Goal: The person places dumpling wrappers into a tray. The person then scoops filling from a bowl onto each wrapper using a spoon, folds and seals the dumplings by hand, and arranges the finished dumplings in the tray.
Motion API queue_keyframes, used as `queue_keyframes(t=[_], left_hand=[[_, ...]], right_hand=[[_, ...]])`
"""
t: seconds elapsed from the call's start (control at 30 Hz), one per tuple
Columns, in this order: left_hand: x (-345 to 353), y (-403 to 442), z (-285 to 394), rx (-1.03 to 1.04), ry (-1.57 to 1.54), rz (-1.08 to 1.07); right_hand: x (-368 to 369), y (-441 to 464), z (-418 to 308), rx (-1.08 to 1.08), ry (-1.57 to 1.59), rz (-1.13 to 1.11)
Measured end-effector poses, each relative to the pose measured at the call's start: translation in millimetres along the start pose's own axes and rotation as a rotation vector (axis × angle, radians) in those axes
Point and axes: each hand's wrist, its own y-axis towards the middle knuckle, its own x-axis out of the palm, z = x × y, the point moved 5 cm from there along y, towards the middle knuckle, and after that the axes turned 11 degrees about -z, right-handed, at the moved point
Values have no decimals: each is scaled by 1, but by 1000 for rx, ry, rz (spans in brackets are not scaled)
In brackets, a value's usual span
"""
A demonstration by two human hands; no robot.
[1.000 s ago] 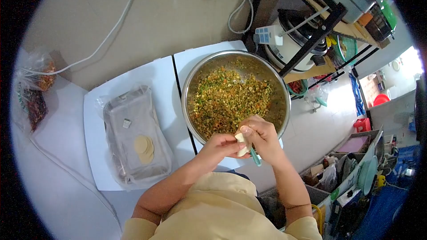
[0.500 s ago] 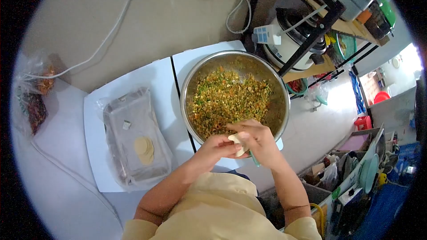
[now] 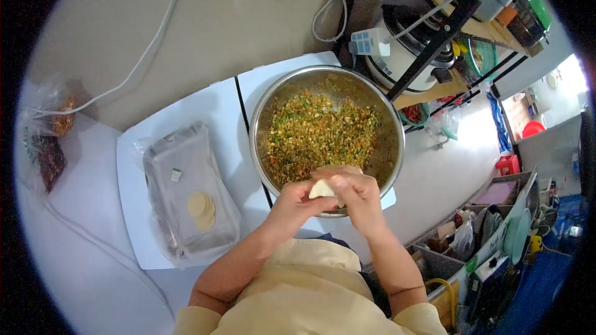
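Over the near rim of a large steel bowl (image 3: 263,177), both my hands hold one pale dumpling (image 3: 321,190), its wrapper folded over. My left hand (image 3: 294,206) grips its left side between thumb and fingers. From the right, my right hand (image 3: 359,196) closes on it, thumb and fingers pressed at the edge. The bowl holds a chopped filling (image 3: 323,133) of green, orange and pale bits. To the left, a small stack of round wrappers (image 3: 202,209) lies in a plastic-lined tray (image 3: 180,236). Whether filling is inside the dumpling is hidden.
The bowl and tray stand on a white table (image 3: 136,192) against a wall. A rice cooker (image 3: 403,65) sits on a black-framed shelf at the back right. Crates of kitchenware (image 3: 490,229) stand at lower right. Plastic bags (image 3: 46,136) lie at far left.
My hands have shifted slightly upward and left, and the wrapper now looks more folded between them. A light green thing under my right hand is no longer visible.
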Motion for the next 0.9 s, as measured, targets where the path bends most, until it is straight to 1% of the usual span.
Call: queue_keyframes(t=[0.03, 0.07, 0.13, 0.17, 0.23, 0.27, 0.33, 0.37, 0.4, 0.47, 0.53, 0.6, 0.63, 0.7, 0.8, 0.87, 0.9], left_hand=[[2, 0, 3, -1, 0, -1], [4, -1, 9, 30, -39, 15], [6, -1, 12, 61, -77, 31], [6, 0, 14, 100, -115, 34], [7, 0, 15, 136, -152, 36], [9, 1, 15, 133, -141, 12], [10, 0, 16, 129, -129, -11], [9, -1, 16, 108, -70, -4], [8, -2, 16, 88, -11, 3], [8, -4, 21, 101, -34, 14], [10, -7, 27, 116, -57, 28], [13, -11, 35, 194, -68, 74], [13, -11, 35, 194, -67, 75], [14, -12, 37, 236, -82, 78], [16, -11, 36, 251, -54, 43], [18, -11, 35, 254, -39, 34], [19, -11, 34, 258, -26, 27]], right_hand=[[0, 0, 4, 61, 118, -24], [1, 0, 4, 61, 118, -23], [1, -3, 2, -35, 344, 80], [1, -3, 3, -35, 344, 79], [3, -4, -1, -84, 108, -6], [1, -5, -1, -83, 108, -3], [0, -6, -9, -154, -240, -12], [0, -6, -9, -154, -239, -10], [0, -5, -10, -183, -211, -24], [3, -4, -12, -218, -181, -38], [-1, -9, -7, -222, 262, 105], [-4, -13, -1, -257, 245, 101], [-5, -14, -1, -290, 228, 99], [0, -17, -4, -290, 234, 99], [2, -19, -7, -298, 221, 127], [0, -20, -8, -368, 198, 169], [0, -19, -8, -368, 198, 170]])
